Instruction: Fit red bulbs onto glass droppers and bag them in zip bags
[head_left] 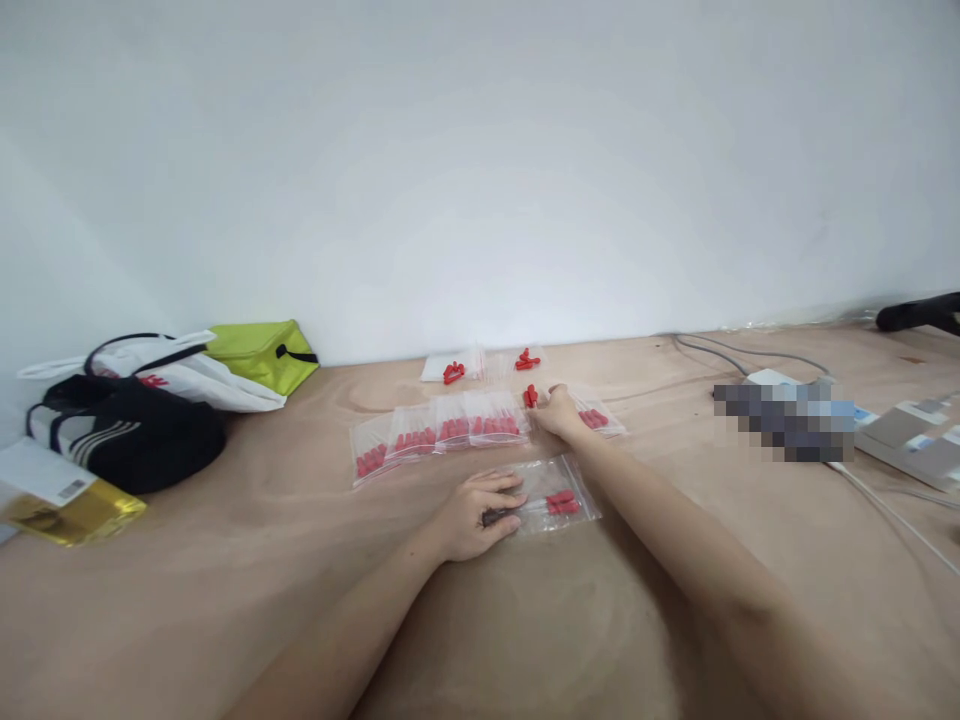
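Observation:
My left hand (476,513) lies over the left side of a clear plastic bag (583,500), fingers stretched and apart. A small dark shape shows between thumb and fingers; I cannot tell what it is. Inside that bag, at its right, are red pieces (562,502). Farther forward, my right hand (556,412) pinches at small red pieces (531,396); its fingertips are partly hidden. Beside it, partly behind my wrist, is a zip bag of red pieces (604,420). To the left, several zip bags (416,432) with red pieces lie in an overlapping row.
Near the wall, loose red pieces (454,373) and another small heap (527,360) lie on plastic bags. A black bag (165,440), a white bag (240,387) and a lime-green bag (266,355) stand left. Cables (712,348) and a blurred-out object (787,420) are right.

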